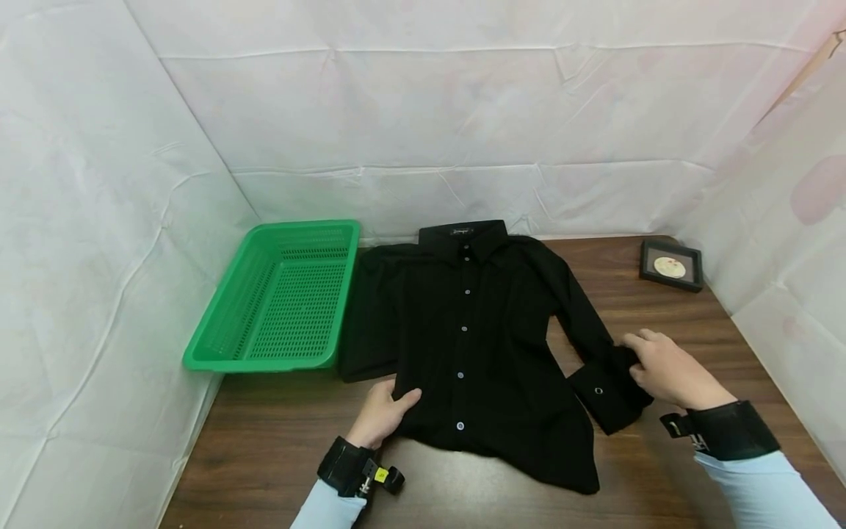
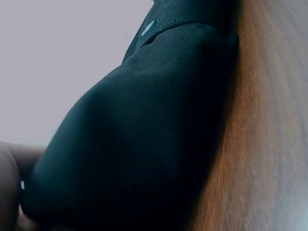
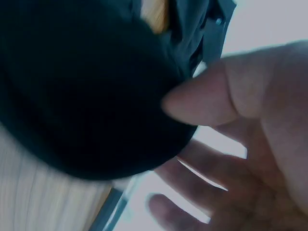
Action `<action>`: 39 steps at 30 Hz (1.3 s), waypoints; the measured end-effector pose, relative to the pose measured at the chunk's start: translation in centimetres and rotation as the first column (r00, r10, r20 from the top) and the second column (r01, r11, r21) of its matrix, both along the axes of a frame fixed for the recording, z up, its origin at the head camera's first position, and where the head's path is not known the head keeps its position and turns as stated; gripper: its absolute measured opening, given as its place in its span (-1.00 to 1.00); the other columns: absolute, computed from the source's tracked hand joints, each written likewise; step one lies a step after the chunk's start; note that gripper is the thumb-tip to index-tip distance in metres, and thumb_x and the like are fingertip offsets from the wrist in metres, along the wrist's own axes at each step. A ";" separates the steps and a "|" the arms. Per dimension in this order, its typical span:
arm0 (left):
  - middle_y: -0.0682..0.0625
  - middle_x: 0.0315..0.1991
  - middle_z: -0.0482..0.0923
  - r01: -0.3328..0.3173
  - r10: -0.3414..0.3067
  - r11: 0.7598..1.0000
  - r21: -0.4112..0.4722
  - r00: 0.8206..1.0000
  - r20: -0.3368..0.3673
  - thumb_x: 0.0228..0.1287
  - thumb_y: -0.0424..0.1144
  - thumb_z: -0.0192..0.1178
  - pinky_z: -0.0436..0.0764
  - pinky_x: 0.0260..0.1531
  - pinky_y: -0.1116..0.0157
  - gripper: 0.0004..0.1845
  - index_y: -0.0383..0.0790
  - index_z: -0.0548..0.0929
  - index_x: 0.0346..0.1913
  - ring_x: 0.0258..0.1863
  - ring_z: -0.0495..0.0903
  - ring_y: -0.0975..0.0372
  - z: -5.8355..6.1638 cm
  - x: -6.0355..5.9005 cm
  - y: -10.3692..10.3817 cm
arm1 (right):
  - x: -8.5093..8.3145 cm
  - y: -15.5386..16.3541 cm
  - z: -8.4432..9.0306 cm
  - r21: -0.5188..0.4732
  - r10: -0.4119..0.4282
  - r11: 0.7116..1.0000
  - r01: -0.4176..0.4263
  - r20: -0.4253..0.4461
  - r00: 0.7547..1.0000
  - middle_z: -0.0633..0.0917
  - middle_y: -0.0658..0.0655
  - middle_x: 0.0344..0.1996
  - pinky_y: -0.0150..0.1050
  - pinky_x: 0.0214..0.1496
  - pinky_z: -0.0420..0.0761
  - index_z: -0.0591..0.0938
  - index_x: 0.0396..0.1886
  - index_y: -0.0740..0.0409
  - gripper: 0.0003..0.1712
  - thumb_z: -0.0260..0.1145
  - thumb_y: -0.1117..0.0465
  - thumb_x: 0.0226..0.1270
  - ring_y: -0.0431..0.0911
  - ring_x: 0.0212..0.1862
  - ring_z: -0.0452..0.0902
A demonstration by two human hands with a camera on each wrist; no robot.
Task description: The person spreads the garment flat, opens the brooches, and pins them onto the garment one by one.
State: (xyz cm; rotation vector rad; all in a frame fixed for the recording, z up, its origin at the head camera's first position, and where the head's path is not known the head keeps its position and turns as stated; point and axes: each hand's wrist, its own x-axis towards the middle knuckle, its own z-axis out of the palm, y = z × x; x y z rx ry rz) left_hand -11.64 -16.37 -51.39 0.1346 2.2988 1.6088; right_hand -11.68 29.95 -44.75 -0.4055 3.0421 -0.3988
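Black shirt (image 1: 476, 330) spread face-up on the wooden table (image 1: 277, 441), buttoned, collar toward the wall.

Left hand (image 1: 383, 413) pinches the shirt's lower hem, thumb on top of the cloth. Right hand (image 1: 667, 367) holds the cuff end of the sleeve (image 1: 595, 345), fingers curled on the fabric. Green basket (image 1: 277, 305) sits just beside the shirt; small framed picture (image 1: 670, 265) lies well apart.

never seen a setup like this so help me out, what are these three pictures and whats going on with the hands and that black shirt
No machine here: a person works with bare hands, wearing three cameras. The wide picture comes from the head, looking down at a brown table. The two blurry close-ups come from the wrists.

A black shirt lies buttoned, front up. The left hand grips its lower hem. The right hand holds the sleeve near its cuff. A green basket sits left of the shirt, and a small dark picture frame sits at the far right.
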 end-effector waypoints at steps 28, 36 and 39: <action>-0.02 0.16 0.54 0.216 -0.279 0.929 -0.299 0.943 -0.184 0.29 0.17 0.17 0.49 0.07 0.06 -0.19 -0.14 0.16 0.46 0.08 0.55 0.20 1.5 0.6 -1.0 | -0.1 -4.1 -3.5 -0.060 -0.030 0.997 0.041 0.164 0.986 0.54 0.25 -0.03 -0.07 -0.23 0.50 0.50 0.24 0.23 -0.48 0.30 0.15 0.32 0.00 -0.18 0.52; -0.06 0.19 0.51 0.199 -0.262 0.934 -0.296 0.946 -0.190 0.30 0.14 0.18 0.47 0.09 0.02 -0.21 -0.15 0.18 0.45 0.10 0.53 0.15 1.2 0.6 -1.0 | -2.8 0.2 -4.2 -0.024 -0.119 0.992 0.128 0.222 0.968 0.37 0.51 0.07 0.07 -0.18 0.46 0.32 0.36 0.35 -0.34 0.22 0.11 0.38 0.19 -0.15 0.47; -0.08 0.20 0.50 0.190 -0.253 0.936 -0.295 0.948 -0.192 0.30 0.15 0.17 0.46 0.09 0.00 -0.21 -0.18 0.19 0.44 0.11 0.53 0.12 1.1 0.7 -1.0 | -3.8 1.4 -4.3 -0.012 -0.131 0.990 0.137 0.228 0.965 0.30 0.58 0.11 0.16 -0.13 0.44 0.31 0.35 0.39 -0.33 0.20 0.09 0.40 0.31 -0.08 0.44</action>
